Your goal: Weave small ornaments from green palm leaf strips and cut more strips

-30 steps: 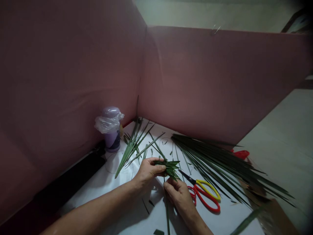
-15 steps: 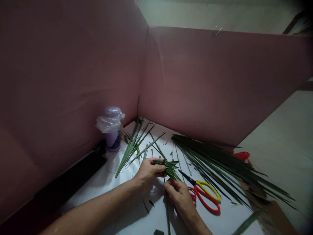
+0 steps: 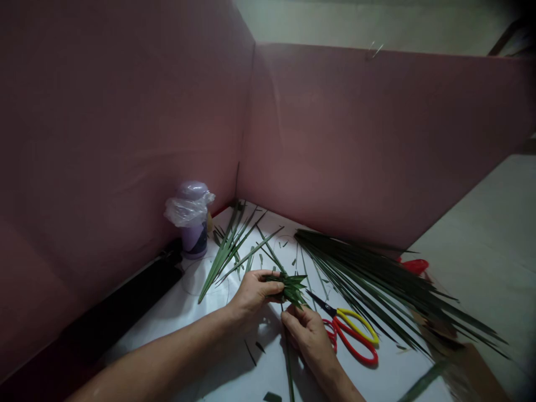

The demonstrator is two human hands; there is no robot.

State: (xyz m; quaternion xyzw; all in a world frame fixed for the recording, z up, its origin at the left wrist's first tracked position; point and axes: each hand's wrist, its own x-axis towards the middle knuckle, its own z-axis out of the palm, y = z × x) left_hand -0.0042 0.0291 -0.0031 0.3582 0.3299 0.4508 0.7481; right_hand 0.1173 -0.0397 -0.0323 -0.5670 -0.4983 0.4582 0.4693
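- Your left hand (image 3: pixel 254 291) is closed on the folded leaf piece (image 3: pixel 294 290), thumb on top and index finger along the far side; the other fingers are mostly hidden beneath.
- That green piece sits between your two hands, above the bench (image 3: pixel 393 371), its pointed ends spreading out to the right.
- Your right hand (image 3: pixel 309 330) is just below it, thumb and fingertips drawn together in a pinch on the narrow strip (image 3: pixel 288 365), which runs down from the piece towards you.
- Your hands are close but apart; whether your right fingertips also touch the folded piece, you cannot tell from here.
- Just right of your right hand lie the scissors (image 3: pixel 355 335), one handle yellow and one red, their tip near the folded piece.
- Beyond them a sheaf of long leaves (image 3: pixel 355 261) stretches to the right.
- Past your left hand a looser fan of leaves (image 3: pixel 221 265) lies near an upright purple container (image 3: pixel 194 239) with clear plastic (image 3: pixel 187 212) around its upper part.
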